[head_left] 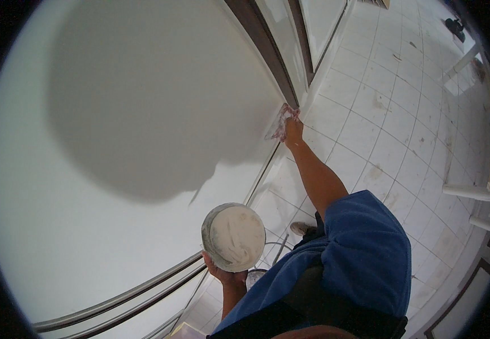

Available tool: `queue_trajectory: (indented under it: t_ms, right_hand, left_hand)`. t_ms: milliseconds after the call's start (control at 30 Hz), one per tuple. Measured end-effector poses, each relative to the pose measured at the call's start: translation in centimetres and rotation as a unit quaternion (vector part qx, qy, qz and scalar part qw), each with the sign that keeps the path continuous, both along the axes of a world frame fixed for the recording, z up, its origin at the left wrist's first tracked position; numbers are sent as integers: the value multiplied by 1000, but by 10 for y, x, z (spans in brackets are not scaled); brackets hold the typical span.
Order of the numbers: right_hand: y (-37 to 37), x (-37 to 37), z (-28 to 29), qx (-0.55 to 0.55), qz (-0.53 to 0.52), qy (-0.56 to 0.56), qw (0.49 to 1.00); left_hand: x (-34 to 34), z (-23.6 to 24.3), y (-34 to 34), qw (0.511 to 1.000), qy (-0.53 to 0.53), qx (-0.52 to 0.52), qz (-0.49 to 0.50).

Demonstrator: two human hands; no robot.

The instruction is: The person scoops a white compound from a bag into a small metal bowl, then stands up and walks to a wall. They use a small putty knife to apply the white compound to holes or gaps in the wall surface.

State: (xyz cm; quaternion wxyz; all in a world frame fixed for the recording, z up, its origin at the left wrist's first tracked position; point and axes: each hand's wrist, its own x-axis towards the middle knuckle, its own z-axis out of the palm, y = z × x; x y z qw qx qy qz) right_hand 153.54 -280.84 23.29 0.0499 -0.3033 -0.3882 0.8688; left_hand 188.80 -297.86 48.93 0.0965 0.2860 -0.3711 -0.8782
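Observation:
A round grey bucket (206, 233) rests in my left hand (222, 272), whose fingers and palm support its side and bottom. Inside it is pale, creamy putty (235, 237) with a streaked surface. Out to the front, my right hand (293, 131) is closed on a flat piece smeared red and white (282, 123). That piece lies against the lower white wall (115, 243), beside the foot of a dark brown frame strip (267, 51). Whether it is a spreader or a rag I cannot tell.
White floor tiles (363, 135) with stains and specks run along the wall to the right. Metal rails (126, 296) stand at lower left. A shoe (300, 227) shows below me. White legs of a wooden-edged structure (466, 192) are at the right. My shadow covers much of the wall.

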Motion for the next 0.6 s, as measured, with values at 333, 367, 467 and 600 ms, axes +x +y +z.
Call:
queue_trajectory:
  t_ms: [333, 367, 467, 600]
  right_hand:
    - [6, -12, 44, -26, 25, -4, 999]
    - [5, -11, 56, -24, 31, -1, 999]
    - [10, -15, 81, -68, 41, 7, 997]
    - [17, -30, 133, -74, 19, 56, 996]
  left_hand:
    - [4, -6, -3, 1000, -2, -19, 3]
    - [5, -6, -4, 1000, -1, -18, 1]
    - [6, -4, -5, 1000, -5, -8, 10]
    - [0, -1, -3, 998, 52, 14, -25]
